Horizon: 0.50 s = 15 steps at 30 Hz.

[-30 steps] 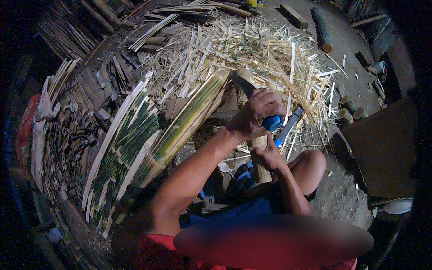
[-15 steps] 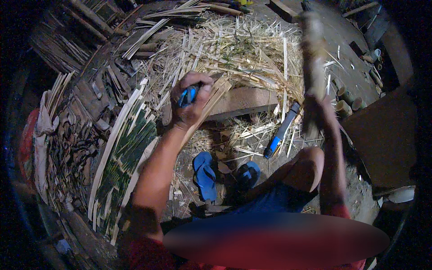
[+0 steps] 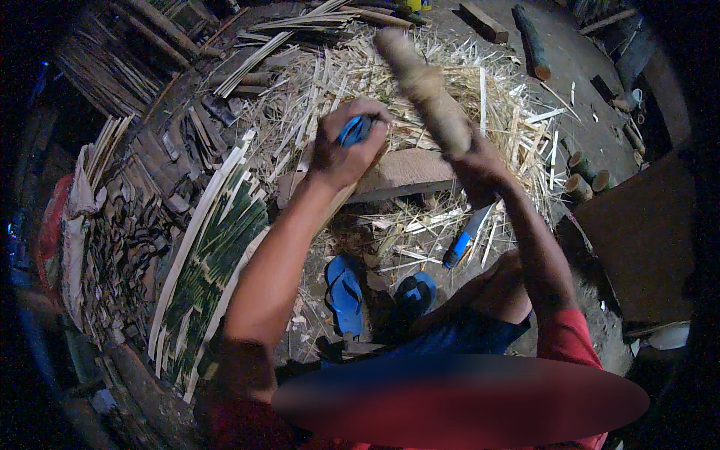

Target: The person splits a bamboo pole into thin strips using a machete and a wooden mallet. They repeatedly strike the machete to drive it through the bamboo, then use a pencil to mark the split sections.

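My left hand (image 3: 341,150) is closed round a blue-handled tool (image 3: 355,130), probably a knife; its blade is hidden now. Under that hand a pale split bamboo strip (image 3: 336,206) slants down along my forearm, its upper end resting on a wooden block (image 3: 412,169). My right hand (image 3: 478,161) grips the lower end of a thick, rough wooden club (image 3: 429,90). The club is raised over the shavings, tilted to the left and apart from my left hand. Below my right hand lies a long blue-and-black object (image 3: 460,244) whose kind I cannot make out.
Bamboo shavings (image 3: 341,79) heap behind the block. Green and pale bamboo strips (image 3: 217,255) lie to the left, beside stacked wood scraps (image 3: 124,255). Blue flip-flops (image 3: 345,294) are near my legs. Short logs (image 3: 577,187) and a brown panel (image 3: 634,240) stand right.
My right hand has swung the club leftward from an upright position at the right, so it now tilts toward the block. My left hand has shifted slightly right and up with the blue-handled tool.
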{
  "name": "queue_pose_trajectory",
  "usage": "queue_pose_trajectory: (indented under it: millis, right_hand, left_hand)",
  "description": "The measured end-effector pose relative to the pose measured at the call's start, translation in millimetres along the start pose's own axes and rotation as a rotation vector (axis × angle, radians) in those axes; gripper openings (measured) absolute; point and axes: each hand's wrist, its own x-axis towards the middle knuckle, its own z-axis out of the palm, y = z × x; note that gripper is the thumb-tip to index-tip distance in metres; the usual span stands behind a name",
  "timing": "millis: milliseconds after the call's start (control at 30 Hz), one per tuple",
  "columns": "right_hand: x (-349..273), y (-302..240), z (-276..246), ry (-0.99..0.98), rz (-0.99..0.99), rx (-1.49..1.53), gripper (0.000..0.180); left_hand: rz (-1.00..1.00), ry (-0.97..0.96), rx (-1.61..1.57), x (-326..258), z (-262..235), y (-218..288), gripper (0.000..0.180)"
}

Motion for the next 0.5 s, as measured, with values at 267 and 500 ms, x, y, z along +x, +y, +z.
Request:
queue_pose_trajectory:
  millis: [267,500]
  right_hand:
    - [27,-43,18,0.252,0.177,0.205,0.052]
    - [-80,21,198,-0.398,-0.072,0.077,0.095]
  left_hand:
    - [0.266,0.04,-0.089,-73,-34,14,0.012]
    - [0.23,-0.119,0.047,-100,-34,44,0.028]
